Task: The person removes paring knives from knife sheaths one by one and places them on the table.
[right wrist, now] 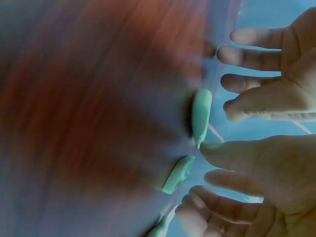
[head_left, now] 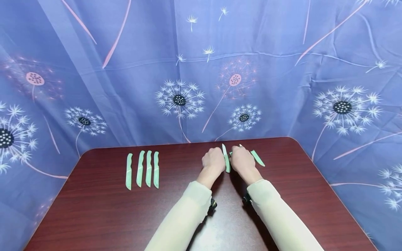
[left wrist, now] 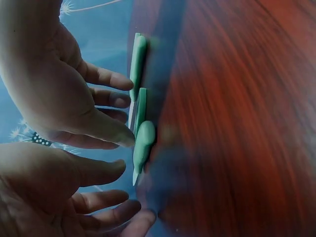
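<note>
Head view: knife [head_left: 226, 160] lies on surface [head_left: 94, 212], below-R of frame ctr, betw. L hand [head_left: 214, 159] and R hand [head_left: 243, 160]; long axis approx. vert. in frame, tip up. Wrist cams: both hands' fingers loosely spread, no grip seen; R thumb nearer knife, contact unclear.

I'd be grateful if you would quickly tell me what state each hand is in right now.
Left hand: open, holding nothing.
Right hand: open, with no visible grip; whether it touches anything cannot be told.
</note>
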A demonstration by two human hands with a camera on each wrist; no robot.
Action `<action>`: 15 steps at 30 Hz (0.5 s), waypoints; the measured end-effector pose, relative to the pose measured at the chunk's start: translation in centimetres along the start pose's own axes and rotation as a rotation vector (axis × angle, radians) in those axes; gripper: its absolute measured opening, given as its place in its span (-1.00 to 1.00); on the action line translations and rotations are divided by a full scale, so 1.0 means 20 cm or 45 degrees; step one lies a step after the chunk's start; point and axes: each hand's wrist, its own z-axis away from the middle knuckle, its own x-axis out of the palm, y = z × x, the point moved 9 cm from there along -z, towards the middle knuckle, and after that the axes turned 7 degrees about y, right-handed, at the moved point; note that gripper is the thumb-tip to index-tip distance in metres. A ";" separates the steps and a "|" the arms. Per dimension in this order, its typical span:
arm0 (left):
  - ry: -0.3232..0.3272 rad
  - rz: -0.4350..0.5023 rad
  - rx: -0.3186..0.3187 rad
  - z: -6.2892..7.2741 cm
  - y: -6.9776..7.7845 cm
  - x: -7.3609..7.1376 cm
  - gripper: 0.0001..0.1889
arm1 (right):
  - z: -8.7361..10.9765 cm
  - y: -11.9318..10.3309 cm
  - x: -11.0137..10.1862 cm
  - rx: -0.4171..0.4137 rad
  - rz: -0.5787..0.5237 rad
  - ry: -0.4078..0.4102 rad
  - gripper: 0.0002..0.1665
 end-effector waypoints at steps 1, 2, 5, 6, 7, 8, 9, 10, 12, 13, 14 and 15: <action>0.004 -0.013 0.012 0.00 0.00 0.00 -0.83 | 0.00 -0.01 0.00 -0.007 0.001 0.004 -0.88; 0.016 -0.026 0.025 0.01 -0.01 -0.01 -0.78 | 0.01 -0.01 -0.01 -0.015 0.002 0.009 -0.85; 0.051 -0.052 0.052 0.02 -0.02 -0.04 -0.68 | 0.02 -0.02 -0.01 -0.035 0.000 0.029 -0.71; 0.061 -0.060 0.061 0.03 -0.03 -0.05 -0.65 | 0.02 -0.03 -0.01 -0.041 -0.004 0.036 -0.66; 0.072 -0.072 0.071 0.03 -0.03 -0.06 -0.63 | 0.02 -0.03 -0.01 -0.047 -0.006 0.043 -0.62; 0.083 -0.082 0.081 0.04 -0.04 -0.07 -0.62 | 0.03 -0.03 -0.01 -0.054 -0.009 0.049 -0.58; 0.089 -0.092 0.090 0.04 -0.04 -0.08 -0.61 | 0.03 -0.04 -0.01 -0.061 -0.010 0.054 -0.55; 0.096 -0.104 0.105 0.05 -0.05 -0.09 -0.59 | 0.04 -0.04 -0.01 -0.069 -0.009 0.057 -0.53; 0.112 -0.130 0.135 0.06 -0.06 -0.11 -0.57 | 0.05 -0.05 -0.02 -0.089 -0.007 0.071 -0.49; 0.120 -0.146 0.150 0.06 -0.06 -0.12 -0.56 | 0.06 -0.06 -0.02 -0.103 -0.001 0.077 -0.47; 0.130 -0.161 0.164 0.07 -0.07 -0.13 -0.55 | 0.06 -0.07 -0.03 -0.116 0.001 0.083 -0.45; 0.141 -0.172 0.179 0.08 -0.08 -0.14 -0.55 | 0.07 -0.07 -0.03 -0.133 0.004 0.092 -0.45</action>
